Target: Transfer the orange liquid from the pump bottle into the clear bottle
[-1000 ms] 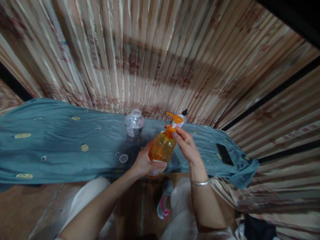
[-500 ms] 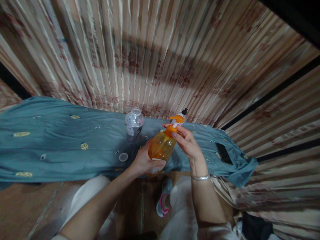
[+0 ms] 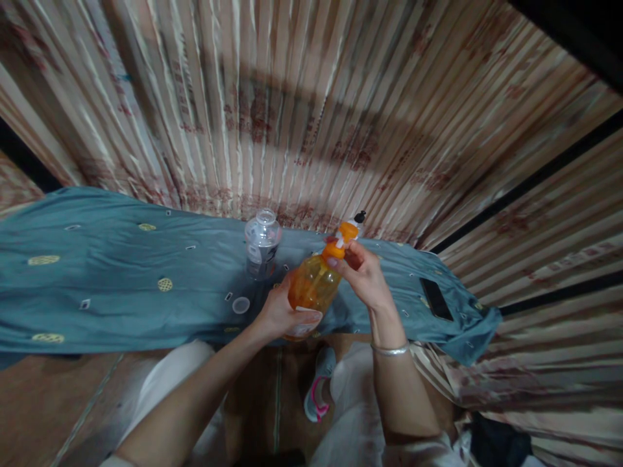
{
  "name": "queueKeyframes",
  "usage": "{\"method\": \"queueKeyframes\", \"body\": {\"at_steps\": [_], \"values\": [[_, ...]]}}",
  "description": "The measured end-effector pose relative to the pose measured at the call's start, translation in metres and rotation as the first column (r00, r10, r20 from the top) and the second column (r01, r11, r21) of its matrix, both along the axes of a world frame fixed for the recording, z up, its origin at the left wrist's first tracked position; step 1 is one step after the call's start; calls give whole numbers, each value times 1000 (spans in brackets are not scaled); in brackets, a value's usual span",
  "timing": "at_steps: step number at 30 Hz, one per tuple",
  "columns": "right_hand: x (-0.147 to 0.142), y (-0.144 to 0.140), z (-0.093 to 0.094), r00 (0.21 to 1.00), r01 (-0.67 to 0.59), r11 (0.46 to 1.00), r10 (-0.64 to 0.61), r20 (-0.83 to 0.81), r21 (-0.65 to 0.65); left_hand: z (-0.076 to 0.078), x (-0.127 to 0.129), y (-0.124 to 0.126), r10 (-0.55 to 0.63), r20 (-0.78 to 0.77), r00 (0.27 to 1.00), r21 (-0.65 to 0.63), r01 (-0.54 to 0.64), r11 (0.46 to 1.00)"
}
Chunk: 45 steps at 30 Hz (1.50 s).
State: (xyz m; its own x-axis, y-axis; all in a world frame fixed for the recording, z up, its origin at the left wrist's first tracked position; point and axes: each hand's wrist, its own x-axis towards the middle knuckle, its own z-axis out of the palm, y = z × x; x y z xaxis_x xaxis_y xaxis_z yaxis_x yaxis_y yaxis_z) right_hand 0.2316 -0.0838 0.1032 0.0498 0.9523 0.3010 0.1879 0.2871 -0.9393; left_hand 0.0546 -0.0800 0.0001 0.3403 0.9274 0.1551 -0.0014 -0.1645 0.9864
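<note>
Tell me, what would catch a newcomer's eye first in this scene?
The bright orange pump bottle at the centre stands out most: the left hand grips its base while the right hand pinches its orange pump top. Just behind it, a clear plastic bottle stands on the teal cloth, and a dark phone lies on the cloth to the right.

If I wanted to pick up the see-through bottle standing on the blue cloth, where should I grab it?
Probably around the middle of the clear bottle, coming from the near side, over the cloth's edge. It stands upright, its body is round and wider than its small domed top, so a grip wrapped around the body looks steadier than pinching the top. The orange pump bottle held close on its right leaves the left side freer.
</note>
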Motion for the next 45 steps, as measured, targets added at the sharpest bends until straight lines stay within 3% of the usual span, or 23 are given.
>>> {"method": "queueKeyframes", "body": {"at_steps": [4, 12, 17, 20, 25, 27, 34, 36, 41, 45], "values": [[2, 0, 4, 994, -105, 993, 102, -45, -62, 0, 0, 1, 12, 20, 1000, 10, -13, 1000], [-4, 7, -5, 988, 152, 986, -152, -6, 62, 1, -2, 1, 15, -11, 1000, 17, -14, 1000], [-2, 2, 1, 1000, -5, 1000, 5, -26, 4, 2, -3, 2, 14, -11, 1000, 18, -13, 1000], [-4, 1, 2, 999, -29, 1000, 29, -23, 1, 4, -4, 2, 19, -26, 999, 33, -18, 999], [-10, 7, -6, 986, 162, 985, -164, 36, 53, 2, -4, 2, 23, -41, 999, 29, -22, 999], [-10, 8, -7, 981, 184, 980, -187, 44, 75, 2, -4, 2, 18, -38, 999, 28, -17, 999], [-6, 1, 3, 999, -31, 999, 31, 24, 30, 3, -3, 4, 28, -47, 998, 44, -26, 999], [-7, 0, 3, 998, 0, 999, -2, 61, 39, 3, -3, 4, 26, -56, 998, 43, -24, 999], [-9, 3, -3, 949, 232, 968, -246, 198, 91, 1, -2, 3, 14, -43, 999, 52, -12, 999], [-6, 4, -1, 961, 188, 975, -207, 183, 117, 2, -1, 4, 16, -35, 999, 39, -14, 999]]}}
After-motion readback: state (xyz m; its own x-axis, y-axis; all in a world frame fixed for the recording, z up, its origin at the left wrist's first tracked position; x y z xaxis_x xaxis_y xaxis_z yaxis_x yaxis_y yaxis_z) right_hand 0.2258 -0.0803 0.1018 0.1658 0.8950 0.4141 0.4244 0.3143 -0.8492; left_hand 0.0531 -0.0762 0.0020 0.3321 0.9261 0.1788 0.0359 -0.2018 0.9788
